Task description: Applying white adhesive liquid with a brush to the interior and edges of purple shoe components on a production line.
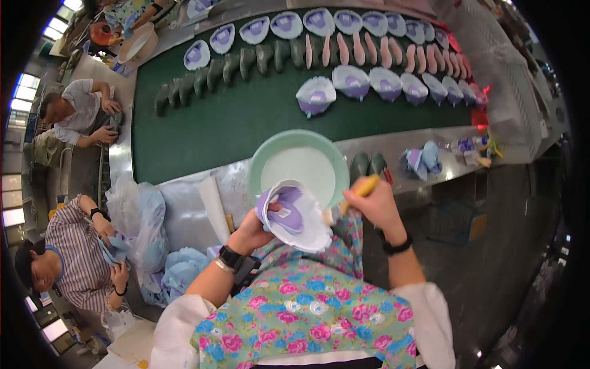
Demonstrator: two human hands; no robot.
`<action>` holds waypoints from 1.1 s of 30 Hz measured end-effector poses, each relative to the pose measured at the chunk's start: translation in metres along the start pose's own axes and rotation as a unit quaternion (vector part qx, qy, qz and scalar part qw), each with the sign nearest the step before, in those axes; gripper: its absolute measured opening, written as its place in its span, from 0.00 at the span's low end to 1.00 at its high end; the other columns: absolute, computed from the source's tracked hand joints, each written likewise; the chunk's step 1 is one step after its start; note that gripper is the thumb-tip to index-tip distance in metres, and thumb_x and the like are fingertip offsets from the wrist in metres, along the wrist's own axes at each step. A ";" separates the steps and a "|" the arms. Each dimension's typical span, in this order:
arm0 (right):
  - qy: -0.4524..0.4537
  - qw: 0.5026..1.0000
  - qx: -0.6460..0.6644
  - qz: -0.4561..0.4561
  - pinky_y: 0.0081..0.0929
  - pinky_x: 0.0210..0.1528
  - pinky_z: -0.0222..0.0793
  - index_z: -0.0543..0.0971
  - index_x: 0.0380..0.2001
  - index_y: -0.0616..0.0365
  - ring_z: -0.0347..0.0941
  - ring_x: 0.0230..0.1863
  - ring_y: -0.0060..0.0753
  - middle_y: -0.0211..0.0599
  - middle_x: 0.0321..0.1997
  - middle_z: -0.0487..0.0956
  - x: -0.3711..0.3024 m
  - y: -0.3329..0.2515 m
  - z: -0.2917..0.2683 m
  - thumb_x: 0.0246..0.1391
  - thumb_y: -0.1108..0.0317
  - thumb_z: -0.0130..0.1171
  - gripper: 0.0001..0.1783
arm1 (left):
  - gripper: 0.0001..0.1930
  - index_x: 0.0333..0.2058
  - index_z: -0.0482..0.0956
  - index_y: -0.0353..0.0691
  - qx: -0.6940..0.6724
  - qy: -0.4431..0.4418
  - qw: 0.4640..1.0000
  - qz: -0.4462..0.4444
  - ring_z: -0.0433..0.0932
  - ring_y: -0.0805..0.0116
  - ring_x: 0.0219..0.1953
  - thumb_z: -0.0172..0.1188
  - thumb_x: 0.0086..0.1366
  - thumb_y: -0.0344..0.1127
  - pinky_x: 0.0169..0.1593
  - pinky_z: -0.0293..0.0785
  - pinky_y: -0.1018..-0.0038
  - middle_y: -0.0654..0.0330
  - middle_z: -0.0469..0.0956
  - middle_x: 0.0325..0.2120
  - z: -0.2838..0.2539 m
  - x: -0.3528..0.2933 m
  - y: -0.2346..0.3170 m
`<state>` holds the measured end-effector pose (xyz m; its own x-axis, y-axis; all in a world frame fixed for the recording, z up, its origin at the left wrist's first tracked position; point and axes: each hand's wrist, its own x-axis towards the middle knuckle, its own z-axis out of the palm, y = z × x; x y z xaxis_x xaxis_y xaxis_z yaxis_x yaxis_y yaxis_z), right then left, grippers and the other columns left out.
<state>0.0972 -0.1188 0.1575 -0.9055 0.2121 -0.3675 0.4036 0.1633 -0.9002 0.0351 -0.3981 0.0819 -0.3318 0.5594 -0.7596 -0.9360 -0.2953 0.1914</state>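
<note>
In my left hand (pixel 249 232) is a shoe upper (pixel 310 230), white along its spread-out edge and lilac inside, tilted toward me above my apron. My fingers close round its left side, the thumb on the lilac lining. My right hand (pixel 378 206) grips a brush by its yellow handle (pixel 365 186). The pale bristles (pixel 332 215) meet the upper's white edge on its right side, or come very close to it. Just beyond the upper stands a light green basin (pixel 261 150) holding a whitish liquid; the upper overlaps its near rim.
Across the green belt (pixel 215 132) run rows of lilac-and-white uppers (pixel 316 95), dark green shoe lasts (pixel 230 67) and pink-soled lasts (pixel 358 48). Two lasts (pixel 369 165) stand right of the basin. Bagged blue pieces (pixel 147 221) lie at left, near two seated co-workers (pixel 80 258).
</note>
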 end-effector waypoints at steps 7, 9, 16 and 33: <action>0.191 0.962 0.186 0.057 0.15 0.18 0.63 0.75 0.24 0.63 0.70 0.17 0.18 0.33 0.19 0.76 0.000 0.037 -0.057 0.52 0.71 0.62 0.08 | 0.11 0.47 0.69 0.36 0.046 0.017 0.973 0.226 0.74 0.60 0.43 0.46 0.67 0.32 0.54 0.72 0.59 0.55 0.74 0.41 -0.013 0.132 0.143; 0.179 0.962 0.191 0.073 0.15 0.19 0.65 0.75 0.24 0.63 0.70 0.17 0.18 0.32 0.19 0.76 0.005 0.050 -0.062 0.52 0.72 0.61 0.08 | 0.12 0.48 0.68 0.39 0.094 0.024 0.949 0.300 0.75 0.58 0.45 0.47 0.68 0.33 0.54 0.72 0.59 0.52 0.74 0.43 0.008 0.190 0.170; 0.122 0.973 0.160 0.109 0.15 0.21 0.67 0.75 0.24 0.63 0.72 0.19 0.19 0.33 0.20 0.76 0.035 0.050 -0.046 0.51 0.73 0.62 0.07 | 0.21 0.59 0.54 0.36 -0.010 0.070 0.978 0.198 0.67 0.49 0.56 0.38 0.68 0.26 0.60 0.65 0.52 0.43 0.61 0.56 0.010 0.294 0.192; -0.056 0.995 0.043 -0.067 0.22 0.42 0.65 0.70 0.24 0.66 0.68 0.36 0.24 0.41 0.40 0.75 0.064 -0.049 0.083 0.64 0.62 0.47 0.18 | 0.14 0.35 0.76 0.34 0.135 0.589 0.785 0.138 0.74 0.74 0.21 0.61 0.58 0.40 0.25 0.73 0.76 0.61 0.77 0.23 -0.332 -0.253 -0.074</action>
<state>0.0090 -0.1936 0.1587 -0.9613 0.0849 -0.2620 0.2698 0.0987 -0.9579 0.2268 -0.7749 0.0531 -0.3370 -0.6474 -0.6836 -0.8905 -0.0166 0.4546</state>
